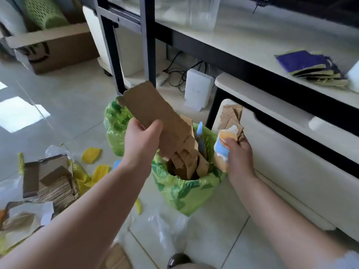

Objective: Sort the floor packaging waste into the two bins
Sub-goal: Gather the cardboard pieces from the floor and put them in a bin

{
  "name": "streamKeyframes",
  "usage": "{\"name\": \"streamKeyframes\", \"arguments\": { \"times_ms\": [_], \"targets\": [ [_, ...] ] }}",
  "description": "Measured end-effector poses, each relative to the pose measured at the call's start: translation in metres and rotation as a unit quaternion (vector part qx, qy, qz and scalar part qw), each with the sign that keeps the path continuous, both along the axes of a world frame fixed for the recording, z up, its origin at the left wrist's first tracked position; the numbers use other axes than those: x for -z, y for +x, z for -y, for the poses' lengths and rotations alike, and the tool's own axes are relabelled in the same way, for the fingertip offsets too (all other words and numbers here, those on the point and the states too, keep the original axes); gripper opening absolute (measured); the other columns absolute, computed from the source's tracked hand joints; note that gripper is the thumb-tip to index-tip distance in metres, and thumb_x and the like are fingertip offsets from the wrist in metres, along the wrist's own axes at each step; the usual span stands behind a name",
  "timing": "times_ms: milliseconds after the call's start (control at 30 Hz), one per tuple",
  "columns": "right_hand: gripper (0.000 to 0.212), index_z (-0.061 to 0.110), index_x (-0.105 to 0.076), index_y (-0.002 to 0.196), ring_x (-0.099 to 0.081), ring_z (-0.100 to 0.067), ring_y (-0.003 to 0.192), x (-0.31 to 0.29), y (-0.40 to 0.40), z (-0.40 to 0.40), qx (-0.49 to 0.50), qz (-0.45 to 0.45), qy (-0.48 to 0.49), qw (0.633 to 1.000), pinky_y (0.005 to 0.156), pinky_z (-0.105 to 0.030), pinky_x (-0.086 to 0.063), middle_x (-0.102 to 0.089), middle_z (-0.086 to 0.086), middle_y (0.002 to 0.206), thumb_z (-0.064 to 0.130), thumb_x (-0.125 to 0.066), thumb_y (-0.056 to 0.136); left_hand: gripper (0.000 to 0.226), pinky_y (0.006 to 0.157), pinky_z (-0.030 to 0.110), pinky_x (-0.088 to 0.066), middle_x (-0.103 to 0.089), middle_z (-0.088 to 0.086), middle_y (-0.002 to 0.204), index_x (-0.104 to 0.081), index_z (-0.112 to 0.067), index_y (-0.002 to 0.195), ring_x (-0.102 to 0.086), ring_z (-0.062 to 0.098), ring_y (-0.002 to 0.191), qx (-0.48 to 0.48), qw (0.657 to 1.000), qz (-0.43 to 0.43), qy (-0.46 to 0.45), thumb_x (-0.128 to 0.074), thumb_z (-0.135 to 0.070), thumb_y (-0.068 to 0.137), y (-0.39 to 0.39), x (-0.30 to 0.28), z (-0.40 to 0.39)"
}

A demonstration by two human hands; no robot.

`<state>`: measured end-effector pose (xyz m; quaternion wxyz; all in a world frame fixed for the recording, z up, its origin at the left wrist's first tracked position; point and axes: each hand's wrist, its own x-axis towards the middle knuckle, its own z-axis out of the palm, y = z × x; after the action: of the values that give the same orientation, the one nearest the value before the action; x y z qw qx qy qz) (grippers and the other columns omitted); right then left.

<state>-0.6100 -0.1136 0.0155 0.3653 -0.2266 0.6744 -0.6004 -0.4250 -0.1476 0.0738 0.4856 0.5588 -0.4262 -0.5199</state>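
My left hand grips a long brown cardboard strip, tilted over the near bin, which is lined with a green bag and stuffed with cardboard pieces. At that bin's right rim, my right hand holds a bundle of torn cardboard with a blue and orange printed piece. A second green-bagged bin stands behind and to the left, mostly hidden by the strip. More cardboard scraps lie on the floor at the left.
Yellow foam nets and clear plastic bags lie on the tiled floor around the bins. A white cabinet stands close on the right, black frame legs rise behind, and a large cardboard box sits far left.
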Motion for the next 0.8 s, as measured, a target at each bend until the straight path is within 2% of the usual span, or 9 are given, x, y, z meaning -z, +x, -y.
{"name": "streamKeyframes", "arguments": {
  "times_ms": [133, 200, 233, 300, 433, 500, 600, 667, 800],
  "targets": [
    [0.031, 0.013, -0.061, 0.114, -0.057, -0.020, 0.092, 0.011, -0.013, 0.012, -0.018, 0.003, 0.007, 1.000, 0.081, -0.031, -0.045, -0.062, 0.002, 0.093, 0.006, -0.047, 0.087, 0.027, 0.061, 0.037, -0.052, -0.068, 0.004, 0.091, -0.061, -0.016, 0.101, -0.063, 0.022, 0.077, 0.026, 0.999, -0.016, 0.015, -0.052, -0.021, 0.076, -0.018, -0.012, 0.016],
    [0.036, 0.012, -0.058, 0.121, -0.057, -0.020, 0.094, 0.013, -0.019, 0.018, -0.030, 0.009, 0.001, 0.999, 0.081, -0.030, -0.045, -0.063, 0.000, 0.099, 0.006, -0.048, 0.087, 0.026, 0.063, 0.044, -0.055, -0.070, 0.007, 0.093, -0.062, -0.015, 0.100, -0.067, 0.027, 0.080, 0.044, 0.999, -0.001, 0.028, -0.053, -0.021, 0.076, -0.034, -0.006, 0.020],
    [0.037, 0.014, -0.058, 0.122, -0.058, -0.019, 0.097, 0.013, -0.022, 0.021, -0.034, 0.014, 0.000, 0.999, 0.084, -0.031, -0.045, -0.064, 0.001, 0.104, 0.007, -0.048, 0.087, 0.022, 0.065, 0.045, -0.055, -0.070, 0.008, 0.091, -0.063, -0.014, 0.095, -0.067, 0.029, 0.080, 0.049, 0.998, 0.020, 0.036, -0.053, -0.019, 0.076, -0.043, 0.001, 0.021],
    [0.034, 0.019, -0.059, 0.120, -0.059, -0.018, 0.101, 0.015, -0.025, 0.026, -0.035, 0.018, 0.013, 0.999, 0.088, -0.033, -0.045, -0.064, 0.002, 0.109, 0.012, -0.051, 0.088, 0.015, 0.064, 0.038, -0.055, -0.068, 0.006, 0.085, -0.059, -0.012, 0.091, -0.065, 0.026, 0.078, 0.040, 0.994, 0.072, 0.066, -0.054, -0.018, 0.078, -0.060, 0.020, 0.022],
    [0.030, 0.025, -0.057, 0.121, -0.057, -0.016, 0.100, 0.025, -0.018, 0.032, -0.077, 0.000, 0.038, 0.996, 0.084, -0.029, -0.045, -0.062, 0.006, 0.106, 0.024, -0.053, 0.092, 0.027, 0.057, 0.030, -0.044, -0.054, 0.003, 0.082, -0.041, -0.007, 0.103, -0.054, 0.017, 0.068, 0.024, 0.977, 0.189, 0.097, -0.054, -0.020, 0.084, -0.079, 0.049, 0.025],
    [0.030, 0.027, -0.056, 0.122, -0.055, -0.015, 0.095, 0.034, -0.010, 0.033, -0.118, -0.030, 0.051, 0.991, 0.078, -0.027, -0.042, -0.060, 0.007, 0.104, 0.031, -0.051, 0.093, 0.028, 0.062, 0.032, -0.043, -0.050, 0.003, 0.080, -0.035, -0.006, 0.102, -0.052, 0.024, 0.069, 0.035, 0.964, 0.251, 0.082, -0.054, -0.020, 0.087, -0.085, 0.055, 0.026],
    [0.031, 0.028, -0.056, 0.123, -0.057, -0.016, 0.092, 0.047, 0.005, 0.035, -0.165, -0.077, 0.055, 0.982, 0.073, -0.018, -0.044, -0.062, 0.005, 0.100, 0.038, -0.046, 0.095, 0.029, 0.068, 0.036, -0.041, -0.052, 0.012, 0.092, -0.031, -0.007, 0.101, -0.055, 0.034, 0.086, 0.052, 0.932, 0.352, 0.076, -0.053, -0.017, 0.087, -0.087, 0.066, 0.024],
    [0.032, 0.030, -0.055, 0.125, -0.055, -0.010, 0.089, 0.054, 0.012, 0.036, -0.188, -0.100, 0.046, 0.976, 0.065, -0.012, -0.040, -0.061, 0.009, 0.099, 0.037, -0.043, 0.097, 0.029, 0.068, 0.038, -0.041, -0.057, 0.018, 0.103, -0.025, -0.012, 0.095, -0.056, 0.038, 0.094, 0.066, 0.910, 0.401, 0.081, -0.052, -0.014, 0.085, -0.084, 0.075, 0.024],
    [0.033, 0.031, -0.052, 0.127, -0.053, -0.008, 0.094, 0.060, 0.011, 0.039, -0.248, -0.124, 0.074, 0.958, 0.072, -0.022, -0.039, -0.058, 0.013, 0.101, 0.022, -0.042, 0.096, 0.031, 0.068, 0.038, -0.044, -0.059, 0.018, 0.107, -0.025, -0.014, 0.098, -0.054, 0.035, 0.091, 0.094, 0.890, 0.443, 0.060, -0.053, -0.014, 0.083, -0.081, 0.076, 0.029]
  ]
}}
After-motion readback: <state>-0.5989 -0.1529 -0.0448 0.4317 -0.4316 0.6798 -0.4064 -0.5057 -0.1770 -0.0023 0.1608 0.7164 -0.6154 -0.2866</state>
